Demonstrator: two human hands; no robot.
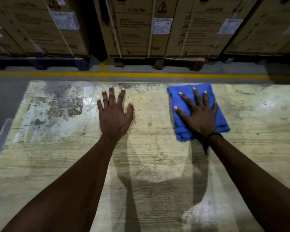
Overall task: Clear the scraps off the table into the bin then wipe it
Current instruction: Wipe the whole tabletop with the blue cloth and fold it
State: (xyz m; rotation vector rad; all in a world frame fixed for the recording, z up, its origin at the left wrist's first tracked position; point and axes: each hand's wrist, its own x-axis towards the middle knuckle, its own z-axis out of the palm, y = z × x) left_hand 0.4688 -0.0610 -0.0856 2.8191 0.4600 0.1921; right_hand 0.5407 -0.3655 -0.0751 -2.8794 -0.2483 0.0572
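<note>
The table is a worn, pale wooden top, scratched and blotched with grey and brown stains, the heaviest patch at its far left. A folded blue cloth lies flat on it at the far right, its far edge close to the table's far edge. The right hand presses down on the cloth with fingers straight and spread wide, palm covering the cloth's middle and near right part; a thin dark band circles that wrist. The left hand lies flat on the bare wood near the middle of the table, fingers straight and fanned, holding nothing, well apart from the cloth. Both forearms reach in from the near edge and throw long shadows across the wood.

Along the table's left side, a pale translucent plastic edge shows just beside the tabletop; whether it is a bin I cannot tell. Beyond the far edge runs grey floor with a yellow painted line parallel to the table. Behind the line stand stacked cardboard boxes with white labels and strapping, those at left on a blue pallet and those at centre on a wooden pallet. Nothing lies between the two hands on the wood.
</note>
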